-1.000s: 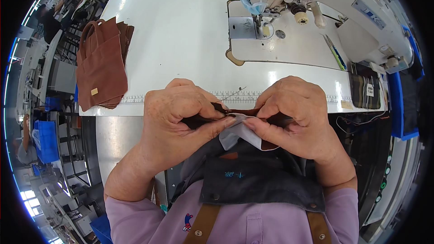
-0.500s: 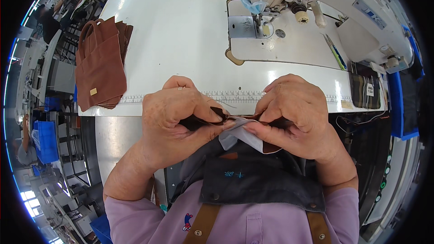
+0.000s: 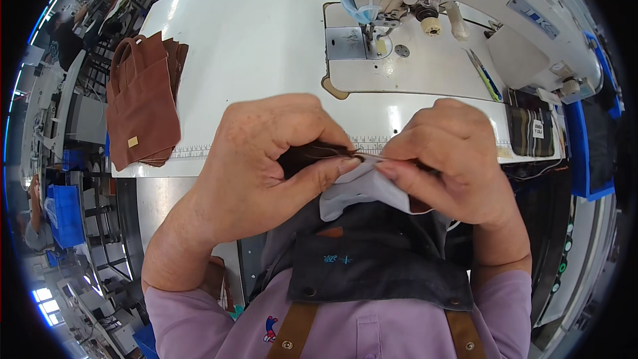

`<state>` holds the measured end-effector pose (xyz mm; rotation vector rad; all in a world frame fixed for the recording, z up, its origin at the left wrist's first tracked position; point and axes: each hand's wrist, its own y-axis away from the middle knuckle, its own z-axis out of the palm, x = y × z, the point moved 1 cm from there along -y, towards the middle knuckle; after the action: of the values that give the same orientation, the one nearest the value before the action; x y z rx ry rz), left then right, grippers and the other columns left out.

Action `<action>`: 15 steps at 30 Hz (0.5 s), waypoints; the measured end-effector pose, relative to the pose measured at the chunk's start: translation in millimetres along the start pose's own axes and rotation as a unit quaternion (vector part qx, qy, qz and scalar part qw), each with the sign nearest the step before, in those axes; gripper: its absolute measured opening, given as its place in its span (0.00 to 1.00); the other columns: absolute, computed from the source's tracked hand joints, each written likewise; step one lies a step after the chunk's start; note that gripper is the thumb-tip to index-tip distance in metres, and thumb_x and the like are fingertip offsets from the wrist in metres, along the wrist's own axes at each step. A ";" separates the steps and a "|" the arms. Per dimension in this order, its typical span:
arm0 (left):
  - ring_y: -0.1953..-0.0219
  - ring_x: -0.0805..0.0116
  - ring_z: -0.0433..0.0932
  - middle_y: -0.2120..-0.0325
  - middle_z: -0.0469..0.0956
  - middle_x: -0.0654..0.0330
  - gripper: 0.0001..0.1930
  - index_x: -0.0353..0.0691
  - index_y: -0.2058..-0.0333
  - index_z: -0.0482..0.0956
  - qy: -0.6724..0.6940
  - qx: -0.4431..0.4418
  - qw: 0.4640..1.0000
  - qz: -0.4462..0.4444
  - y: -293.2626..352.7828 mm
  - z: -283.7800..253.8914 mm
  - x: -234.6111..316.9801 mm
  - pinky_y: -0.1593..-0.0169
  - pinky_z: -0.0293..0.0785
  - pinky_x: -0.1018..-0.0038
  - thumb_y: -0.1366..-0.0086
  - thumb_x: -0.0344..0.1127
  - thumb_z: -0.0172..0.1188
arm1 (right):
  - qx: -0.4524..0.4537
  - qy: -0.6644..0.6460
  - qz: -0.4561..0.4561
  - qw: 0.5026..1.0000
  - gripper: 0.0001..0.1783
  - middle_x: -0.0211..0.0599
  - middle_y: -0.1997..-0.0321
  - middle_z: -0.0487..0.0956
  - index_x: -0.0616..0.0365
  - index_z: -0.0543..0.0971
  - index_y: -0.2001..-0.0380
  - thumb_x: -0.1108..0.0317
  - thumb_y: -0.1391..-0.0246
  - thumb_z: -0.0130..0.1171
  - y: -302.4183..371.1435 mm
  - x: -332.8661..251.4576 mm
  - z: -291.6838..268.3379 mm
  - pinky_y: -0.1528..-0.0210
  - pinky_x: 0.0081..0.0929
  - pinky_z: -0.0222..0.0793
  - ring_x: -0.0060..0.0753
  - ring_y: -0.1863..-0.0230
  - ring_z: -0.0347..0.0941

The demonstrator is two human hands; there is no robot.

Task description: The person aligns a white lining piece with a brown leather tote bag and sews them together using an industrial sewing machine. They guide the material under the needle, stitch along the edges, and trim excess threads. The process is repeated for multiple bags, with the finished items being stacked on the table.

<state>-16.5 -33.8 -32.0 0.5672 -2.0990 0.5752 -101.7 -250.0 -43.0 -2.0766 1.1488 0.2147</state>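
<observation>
White tabletop (image 3: 252, 46) fills the head view, with a factory floor of racks and blue bins curving away down the left rim, and right up close both hands are bunched together over the table's near edge. Left hand (image 3: 266, 159) is closed, thumb pressed forward, pinching a dark brown piece of material (image 3: 312, 154) that shows between thumb and curled fingers; right hand (image 3: 452, 159) is closed too, fingertips nipping the same seam from the other side, with a pale grey lining piece (image 3: 359, 189) folded out just beneath the two thumbs. Compared with the pictures from a moment ago, the grip has barely shifted, the hands stay clamped at the same spot and the pale flap hangs much as it did, so the work reads as fine finger adjustment of the edge, not a move toward the machine. Beyond the knuckles sits the white sewing machine (image 3: 465, 0), its needle area (image 3: 372, 33) well apart from the hands. Off to the left a stack of brown bags (image 3: 143, 103) lies on the tabletop, untouched. Low in the frame, a dark apron (image 3: 372, 272) with tan straps covers a lilac shirt
</observation>
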 end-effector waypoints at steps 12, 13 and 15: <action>0.70 0.66 0.79 0.71 0.82 0.56 0.10 0.33 0.67 0.84 -0.059 0.025 0.998 -0.020 -106.3 49.0 -109.8 0.64 0.73 0.72 0.39 0.36 0.69 | -0.078 -0.031 0.210 0.974 0.08 0.39 0.73 0.83 0.55 0.83 0.70 0.63 0.49 0.66 4.8 128.4 8.0 0.64 0.31 0.74 0.43 0.70 0.80; 0.70 0.65 0.79 0.71 0.82 0.55 0.10 0.33 0.68 0.83 -0.094 0.039 0.995 -0.008 -108.5 52.0 -110.5 0.64 0.73 0.71 0.39 0.35 0.69 | -0.082 -0.045 0.221 0.971 0.08 0.39 0.72 0.83 0.55 0.83 0.69 0.63 0.48 0.65 3.9 135.4 10.5 0.64 0.31 0.74 0.42 0.69 0.80; 0.70 0.61 0.80 0.70 0.83 0.54 0.09 0.33 0.68 0.82 -0.153 0.069 0.986 0.002 -110.3 53.1 -113.7 0.65 0.74 0.69 0.39 0.34 0.67 | -0.086 -0.073 0.234 0.966 0.08 0.40 0.71 0.84 0.55 0.83 0.68 0.63 0.48 0.64 -0.7 143.3 15.6 0.63 0.31 0.74 0.42 0.68 0.81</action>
<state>74.3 -131.0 -133.1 0.7714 -2.3593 0.6753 -14.3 -334.3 -120.7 -1.8640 1.5584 0.7043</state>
